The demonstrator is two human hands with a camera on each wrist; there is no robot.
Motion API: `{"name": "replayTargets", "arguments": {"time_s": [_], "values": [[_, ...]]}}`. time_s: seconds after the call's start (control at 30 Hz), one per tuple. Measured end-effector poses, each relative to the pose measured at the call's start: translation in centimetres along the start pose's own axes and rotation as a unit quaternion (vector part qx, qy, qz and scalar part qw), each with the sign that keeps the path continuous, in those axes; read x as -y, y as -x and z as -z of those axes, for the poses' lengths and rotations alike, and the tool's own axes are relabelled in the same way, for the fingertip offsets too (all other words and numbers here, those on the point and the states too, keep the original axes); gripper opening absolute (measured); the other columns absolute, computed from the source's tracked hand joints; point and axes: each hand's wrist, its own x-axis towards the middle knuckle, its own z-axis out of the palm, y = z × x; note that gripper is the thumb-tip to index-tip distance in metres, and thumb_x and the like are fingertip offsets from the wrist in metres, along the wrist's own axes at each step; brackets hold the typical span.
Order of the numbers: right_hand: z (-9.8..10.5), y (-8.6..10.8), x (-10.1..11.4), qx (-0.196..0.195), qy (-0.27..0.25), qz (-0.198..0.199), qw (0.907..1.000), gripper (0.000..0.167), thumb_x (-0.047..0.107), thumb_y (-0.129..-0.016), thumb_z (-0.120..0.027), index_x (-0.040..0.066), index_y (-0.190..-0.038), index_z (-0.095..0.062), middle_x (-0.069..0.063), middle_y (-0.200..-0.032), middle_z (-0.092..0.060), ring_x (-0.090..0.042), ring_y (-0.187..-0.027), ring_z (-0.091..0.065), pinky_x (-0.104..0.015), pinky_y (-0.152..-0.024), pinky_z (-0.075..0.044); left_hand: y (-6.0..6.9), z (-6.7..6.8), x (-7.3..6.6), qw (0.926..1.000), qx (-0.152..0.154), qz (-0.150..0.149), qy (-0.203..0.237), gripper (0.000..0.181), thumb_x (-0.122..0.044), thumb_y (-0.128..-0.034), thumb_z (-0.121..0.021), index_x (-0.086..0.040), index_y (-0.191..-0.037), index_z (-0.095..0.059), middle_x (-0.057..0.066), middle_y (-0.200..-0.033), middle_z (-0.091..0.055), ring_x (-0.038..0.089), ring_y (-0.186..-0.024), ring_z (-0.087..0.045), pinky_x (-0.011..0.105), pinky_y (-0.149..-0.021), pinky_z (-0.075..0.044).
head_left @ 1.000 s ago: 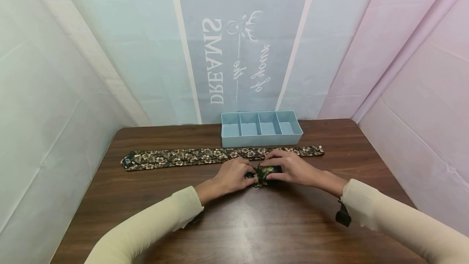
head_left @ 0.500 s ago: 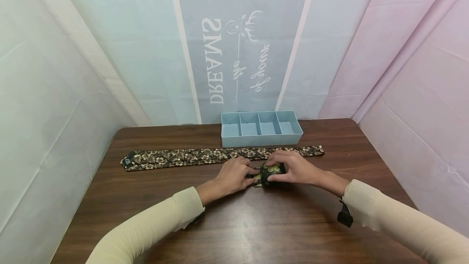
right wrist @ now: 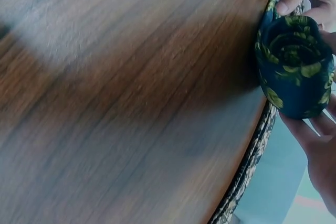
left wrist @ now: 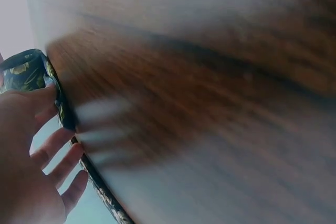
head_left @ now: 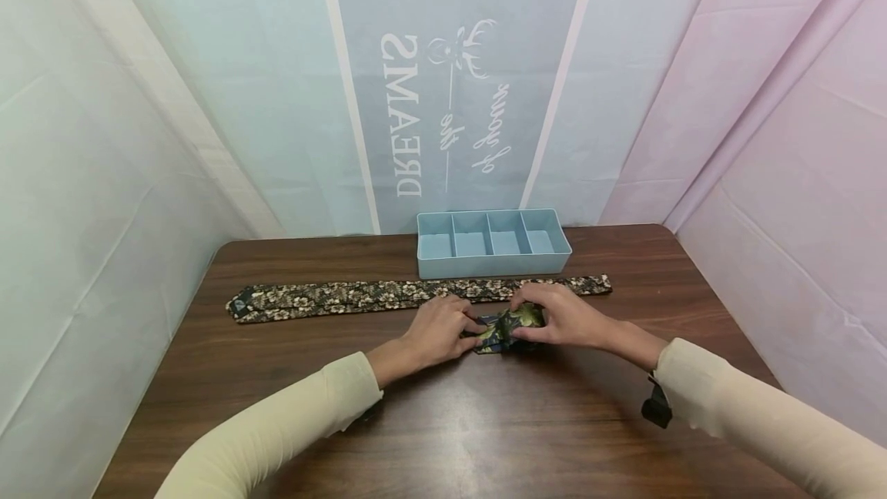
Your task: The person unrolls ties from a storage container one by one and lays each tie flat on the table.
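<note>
Across the wood-grained surface [head_left: 443,430]: close two-handed work, watched from my remote post.
Smooth blue four-compartment tray [head_left: 495,266] at the far edge; long floral tie [head_left: 346,298] flat before it, probably set aside to leave working room. Right hand [head_left: 567,319] has its grip curved round the dark rolled tie [right wrist: 296,92], between both hands; left hand [head_left: 438,332] pinches its flat tail, as an anchor, I judge. Coil: soft, layered, slightly loose, yellow-green blooms.

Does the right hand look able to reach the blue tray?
Likely yes: just the flat tie lies between the right hand and the blue tray, though that hand holds the rolled tie.
</note>
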Motion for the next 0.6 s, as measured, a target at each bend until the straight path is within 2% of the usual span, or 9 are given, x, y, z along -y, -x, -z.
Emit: {"name": "replayTargets", "arguments": {"time_s": [0.1,0.33,0.47,0.6], "values": [[0.3,0.1,-0.2,0.013,-0.003,0.016,0.9998,0.035,0.022,-0.085,-0.089,0.014,-0.116,-0.075,0.004,-0.115,-0.074,-0.014,-0.105,-0.07,-0.041,-0.087,-0.061,0.2,0.1,0.2,1.0,0.008,-0.001,0.001,0.026,-0.048,-0.0971,-0.076,-0.031,-0.116,-0.082,-0.008,-0.113,-0.074,0.013,-0.101,-0.065,0.033,-0.096,-0.056],[0.6,0.3,-0.6,0.046,-0.008,0.037,0.9982,0.041,0.021,-0.087,-0.086,0.015,-0.126,-0.075,0.001,-0.125,-0.072,-0.017,-0.111,-0.07,-0.042,-0.089,-0.061,1.1,0.4,1.0,0.9999,0.013,-0.004,-0.004,0.026,-0.048,-0.0976,-0.075,-0.033,-0.118,-0.082,-0.007,-0.113,-0.073,0.015,-0.103,-0.066,0.034,-0.091,-0.057],[0.9,0.4,-0.6,0.055,-0.021,0.036,0.9976,0.045,0.019,-0.087,-0.087,0.015,-0.13,-0.074,-0.002,-0.128,-0.071,-0.02,-0.115,-0.069,-0.046,-0.092,-0.061,1.6,0.8,1.4,0.9998,0.02,0.0,0.0,0.026,-0.047,-0.0971,-0.076,-0.033,-0.118,-0.082,-0.004,-0.118,-0.074,0.02,-0.112,-0.067,0.042,-0.101,-0.056],[1.0,0.6,-0.6,0.062,-0.029,0.041,0.9968,0.048,0.016,-0.086,-0.087,0.012,-0.132,-0.073,-0.003,-0.129,-0.071,-0.023,-0.117,-0.069,-0.047,-0.094,-0.061,1.8,1.0,1.6,0.9996,0.026,-0.005,0.005,0.026,-0.047,-0.0968,-0.076,-0.032,-0.117,-0.082,-0.005,-0.112,-0.073,0.019,-0.111,-0.068,0.045,-0.108,-0.054]]}}
